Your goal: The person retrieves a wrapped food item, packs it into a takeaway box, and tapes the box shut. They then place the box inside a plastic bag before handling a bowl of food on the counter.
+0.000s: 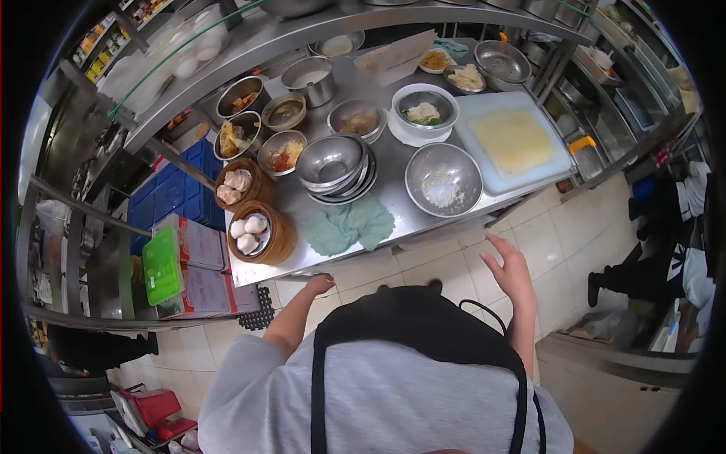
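My left hand (321, 284) is low beside the front edge of the steel table (393, 239); its fingers are foreshortened, and their grip is unclear. My right hand (508, 266) hangs in the air in front of the table, thumb and fingers apart, holding nothing. Nearest to it on the tabletop is a steel mixing bowl (442, 178) with pale, crumbly residue. A crumpled green cloth (349, 225) lies near the front edge, beyond my left hand. To its left, a bamboo steamer (281, 240) holds white buns (247, 243), and a second steamer (259, 189) holds pinkish dumplings (233, 184).
Stacked steel bowls (330, 160) stand mid-table among several bowls of ingredients. A white cutting board (556, 151) occupies the right end. An overhead shelf (340, 24) spans the back. Blue crates (178, 193) and cartons (204, 290) stand left. Other people are at both sides.
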`<action>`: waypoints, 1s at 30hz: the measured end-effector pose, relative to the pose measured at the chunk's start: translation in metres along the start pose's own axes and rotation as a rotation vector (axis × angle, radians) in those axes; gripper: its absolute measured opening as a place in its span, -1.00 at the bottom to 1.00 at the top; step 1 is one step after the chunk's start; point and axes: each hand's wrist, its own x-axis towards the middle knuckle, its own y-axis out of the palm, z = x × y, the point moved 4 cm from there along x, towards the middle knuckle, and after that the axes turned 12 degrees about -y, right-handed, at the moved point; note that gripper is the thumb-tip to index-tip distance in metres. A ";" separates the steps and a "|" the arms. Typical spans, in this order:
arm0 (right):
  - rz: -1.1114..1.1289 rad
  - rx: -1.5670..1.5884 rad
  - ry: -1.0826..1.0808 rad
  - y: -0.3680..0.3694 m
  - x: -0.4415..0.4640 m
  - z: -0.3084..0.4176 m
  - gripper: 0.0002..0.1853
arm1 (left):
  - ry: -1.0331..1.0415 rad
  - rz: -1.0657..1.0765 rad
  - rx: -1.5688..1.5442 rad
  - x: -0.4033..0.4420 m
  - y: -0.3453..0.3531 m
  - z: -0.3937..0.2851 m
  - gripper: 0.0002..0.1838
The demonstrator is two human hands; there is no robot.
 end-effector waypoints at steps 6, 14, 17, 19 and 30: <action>-0.044 0.016 -0.126 -0.024 0.064 -0.040 -0.61 | -0.150 -0.010 -0.054 0.014 0.008 -0.010 -0.65; -0.056 0.141 -0.191 -0.067 0.149 -0.101 -0.68 | -0.562 0.542 -0.230 -0.037 -0.004 -0.095 -0.56; -0.003 0.169 -0.292 -0.064 0.194 -0.097 -0.71 | -0.573 0.557 -0.414 -0.054 -0.024 -0.123 -0.57; -0.007 0.218 -0.463 -0.051 0.228 -0.087 -0.74 | -0.583 0.545 -0.438 -0.067 -0.037 -0.142 -0.59; 0.001 -0.069 -0.412 0.052 0.498 -0.040 -0.41 | -0.306 0.392 -0.429 -0.136 -0.220 -0.242 -0.74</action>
